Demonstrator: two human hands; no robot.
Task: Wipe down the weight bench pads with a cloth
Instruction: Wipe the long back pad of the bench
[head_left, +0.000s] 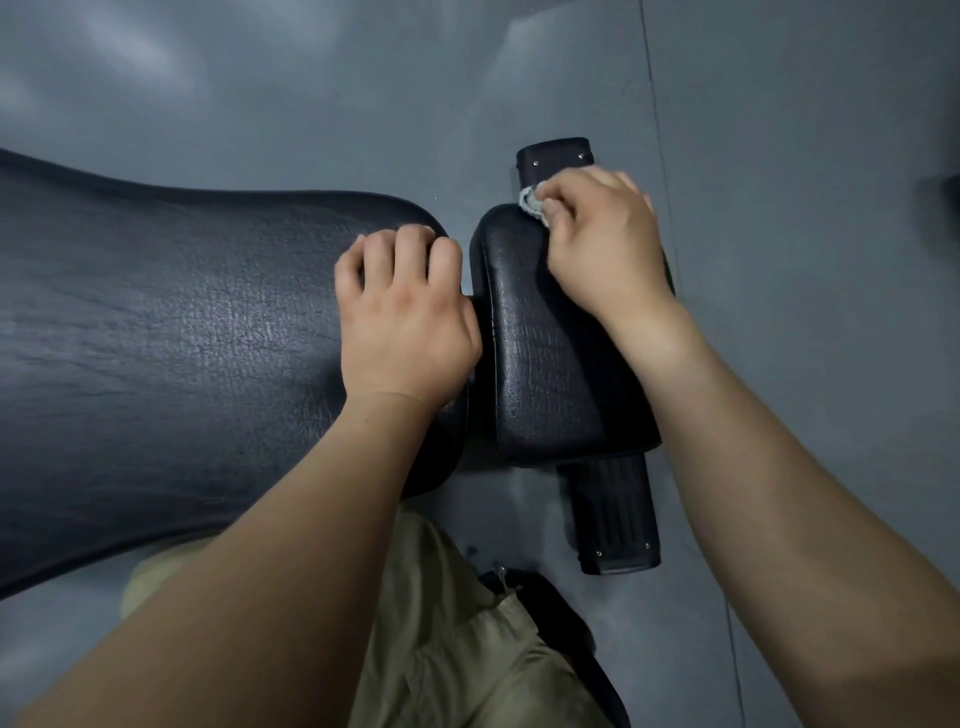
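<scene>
Right hand (608, 244) grips the cloth (532, 202) at the small pad's (545, 364) far corner, left hand (405, 322) braces curl-fingered alongside; next stroke likely pulls nearward.

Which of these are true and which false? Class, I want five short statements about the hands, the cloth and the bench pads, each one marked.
1. The right hand holds the cloth. True.
2. The cloth lies on the big pad. False: it is at the far end of the small pad.
3. The left hand rests on the big pad. True.
4. The left hand holds a spray bottle. False: there is no bottle; its curled fingers sit on the big pad near its end.
5. The floor is red carpet. False: it is smooth and grey.
</scene>
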